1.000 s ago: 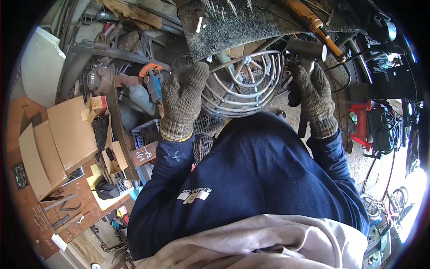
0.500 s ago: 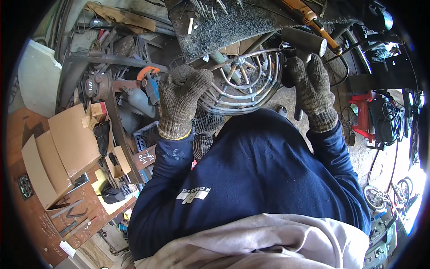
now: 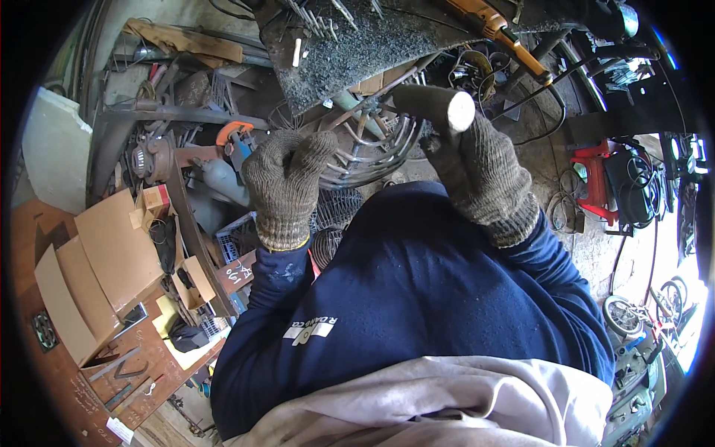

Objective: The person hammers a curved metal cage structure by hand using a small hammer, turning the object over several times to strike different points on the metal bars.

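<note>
My left hand (image 3: 287, 182), in a knitted brown work glove, is closed on the near left rim of a curved metal bar frame (image 3: 369, 167). This frame has several concentric bent rods joined by short cross pieces, with a dull, heat-stained look. My right hand (image 3: 484, 175), gloved alike, is closed around the handle of a heavy hammer (image 3: 421, 104). The hammer's thick cylindrical head is over the frame's right side and hides part of it; its pale round face points right. Most of the handle is hidden by the glove. Whether head and frame touch, I cannot tell.
A dark worktable (image 3: 357, 59) covered in grit carries thin rods and an orange power tool (image 3: 499, 33). To the left are a blue-and-orange tool (image 3: 237, 141), a grey gas cylinder (image 3: 223, 179) and an opened cardboard box (image 3: 119, 242). A red stool (image 3: 592, 186) stands at right.
My right hand has brought the hammer leftward, from beside the frame to over its right side. The frame looks tilted or turned, and my left hand has shifted slightly left, still gripping it.
</note>
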`<state>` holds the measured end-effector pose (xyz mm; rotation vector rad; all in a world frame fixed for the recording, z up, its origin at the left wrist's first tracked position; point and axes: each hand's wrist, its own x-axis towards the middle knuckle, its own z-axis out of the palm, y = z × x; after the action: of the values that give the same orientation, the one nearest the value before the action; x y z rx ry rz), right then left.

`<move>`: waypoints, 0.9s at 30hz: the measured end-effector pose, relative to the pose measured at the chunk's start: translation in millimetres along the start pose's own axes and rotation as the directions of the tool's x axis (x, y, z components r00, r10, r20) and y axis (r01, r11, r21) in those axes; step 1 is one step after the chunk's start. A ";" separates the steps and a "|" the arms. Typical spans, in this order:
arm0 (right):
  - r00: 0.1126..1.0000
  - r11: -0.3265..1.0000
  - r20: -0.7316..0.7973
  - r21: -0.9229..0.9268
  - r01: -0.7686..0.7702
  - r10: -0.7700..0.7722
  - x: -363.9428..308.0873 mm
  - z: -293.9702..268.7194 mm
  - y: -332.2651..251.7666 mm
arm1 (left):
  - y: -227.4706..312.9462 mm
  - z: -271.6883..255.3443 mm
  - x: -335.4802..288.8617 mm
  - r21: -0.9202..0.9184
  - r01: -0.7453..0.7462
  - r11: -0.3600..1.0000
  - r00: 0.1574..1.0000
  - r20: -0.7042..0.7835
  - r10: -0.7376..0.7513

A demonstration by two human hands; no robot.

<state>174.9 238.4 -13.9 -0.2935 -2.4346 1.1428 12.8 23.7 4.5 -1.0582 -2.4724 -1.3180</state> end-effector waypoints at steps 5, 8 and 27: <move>0.967 0.953 -0.251 0.282 0.109 -0.036 7.5 -18.3 -16.6 | -0.7 -5.8 3.0 0.150 -0.015 0.989 0.997 0.075 0.003; 0.983 0.944 -0.124 0.316 -0.091 0.136 -4.1 -18.5 -30.9 | 0.4 -1.5 7.0 0.165 -0.123 0.979 0.992 0.020 0.122; 0.989 0.933 -0.009 0.331 -0.139 0.151 2.0 4.7 6.3 | -33.1 -4.2 1.1 -0.277 0.195 0.941 0.980 0.008 -0.200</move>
<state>170.9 240.0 -20.8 -0.3878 -2.1727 1.5703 -10.2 8.9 -14.7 -0.8561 -2.4841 -1.7672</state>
